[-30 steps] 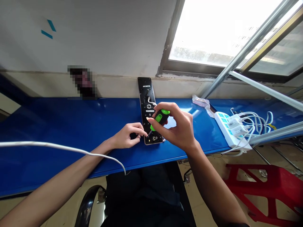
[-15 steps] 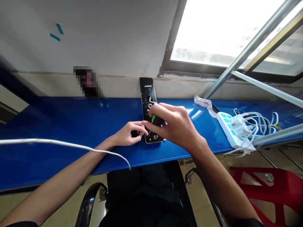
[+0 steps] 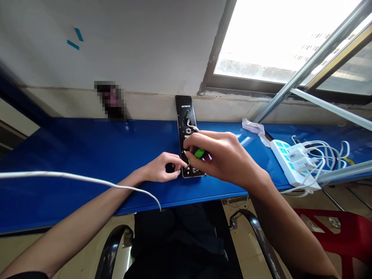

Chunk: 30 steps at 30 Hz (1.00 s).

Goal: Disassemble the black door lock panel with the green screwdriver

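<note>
A long black lock plate (image 3: pixel 186 128) with a gold-coloured edge stands tilted, its foot on the blue table and its top against the wall. My right hand (image 3: pixel 221 157) is shut around a green-and-black screwdriver (image 3: pixel 199 154), whose thin shaft reaches the lower part of the plate. The hand hides most of the handle and the plate's lower middle. My left hand (image 3: pixel 162 167) curls against the plate's lower left edge, fingertips on it, next to the screwdriver tip.
A white cable (image 3: pixel 87 177) lies across my left forearm. To the right on the blue table (image 3: pixel 87 147) are a plastic bag (image 3: pixel 254 130) and a white power strip (image 3: pixel 290 164) with plugs and tangled cables. Metal rails (image 3: pixel 319 66) cross the window; a red stool (image 3: pixel 340 232) stands below.
My right hand has rolled further over the screwdriver, and the handle now lies more tilted. The whole scene has drifted slightly right in view. My left hand stays on the plate.
</note>
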Motion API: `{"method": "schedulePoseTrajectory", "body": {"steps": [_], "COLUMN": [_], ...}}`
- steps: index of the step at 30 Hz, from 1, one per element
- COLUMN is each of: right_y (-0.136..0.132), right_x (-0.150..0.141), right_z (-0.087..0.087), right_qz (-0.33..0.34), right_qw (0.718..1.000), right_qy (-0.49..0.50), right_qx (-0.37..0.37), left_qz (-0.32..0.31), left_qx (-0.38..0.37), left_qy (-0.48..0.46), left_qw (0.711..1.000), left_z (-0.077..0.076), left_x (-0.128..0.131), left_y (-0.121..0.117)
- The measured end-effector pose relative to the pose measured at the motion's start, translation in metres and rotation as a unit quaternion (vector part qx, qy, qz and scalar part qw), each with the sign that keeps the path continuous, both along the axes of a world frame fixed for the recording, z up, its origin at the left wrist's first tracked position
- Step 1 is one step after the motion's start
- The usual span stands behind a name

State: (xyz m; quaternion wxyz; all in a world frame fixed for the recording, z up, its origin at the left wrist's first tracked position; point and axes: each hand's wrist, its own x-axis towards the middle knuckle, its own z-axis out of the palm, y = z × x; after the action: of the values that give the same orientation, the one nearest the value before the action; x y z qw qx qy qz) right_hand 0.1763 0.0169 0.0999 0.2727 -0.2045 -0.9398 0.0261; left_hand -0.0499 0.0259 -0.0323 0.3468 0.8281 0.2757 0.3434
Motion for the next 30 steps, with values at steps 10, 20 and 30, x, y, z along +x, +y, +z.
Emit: {"method": "schedulePoseTrajectory", "body": {"steps": [10, 20, 30], "right_y": [-0.001, -0.008, -0.011], "right_x": [-0.002, 0.001, -0.005], "right_z": [0.005, 0.006, 0.007], "right_qz": [-0.073, -0.031, -0.165], "right_qw": [0.997, 0.999, 0.986], "right_qy": [-0.012, -0.032, -0.020], "right_qx": [0.038, 0.015, 0.023], "left_qz": [-0.012, -0.013, -0.017], "left_qx": [0.008, -0.006, -0.026], "left_qy": [-0.011, -0.005, 0.024], "left_qw": [1.000, 1.000, 0.999], "left_z": [-0.005, -0.006, -0.001], "left_x": [0.000, -0.001, -0.002], "left_y": [0.001, 0.003, 0.003]}}
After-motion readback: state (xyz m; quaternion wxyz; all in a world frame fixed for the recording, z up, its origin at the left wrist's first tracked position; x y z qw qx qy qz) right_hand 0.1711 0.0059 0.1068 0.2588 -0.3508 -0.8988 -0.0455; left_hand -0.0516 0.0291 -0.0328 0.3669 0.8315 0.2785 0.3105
